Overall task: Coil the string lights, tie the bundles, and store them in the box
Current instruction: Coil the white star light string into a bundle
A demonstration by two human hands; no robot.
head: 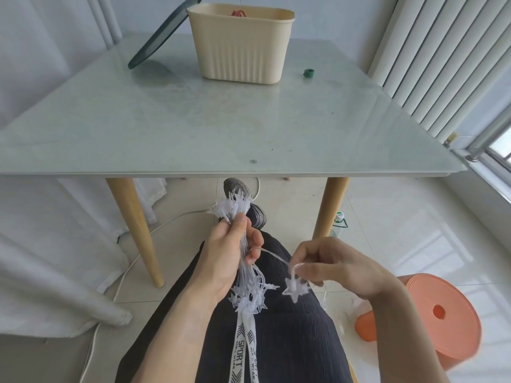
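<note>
My left hand [228, 254] grips a coiled bundle of clear string lights [250, 280] with white star bulbs, held over my lap below the table edge. Stars stick out above my fist and hang below it. A strand runs from the bundle to my right hand [336, 265], which pinches the wire just above a loose star bulb [296, 288]. The beige ribbed box [240, 45] stands open at the far side of the table, with something red just showing inside. Its dark lid [163, 34] leans against the box's left side.
A small green roll [308, 73] lies on the glass table [193, 128] right of the box. An orange stool [431, 316] stands at my right. White cables trail on the floor by the left table leg [135, 230]. Blinds hang at right, curtains at left.
</note>
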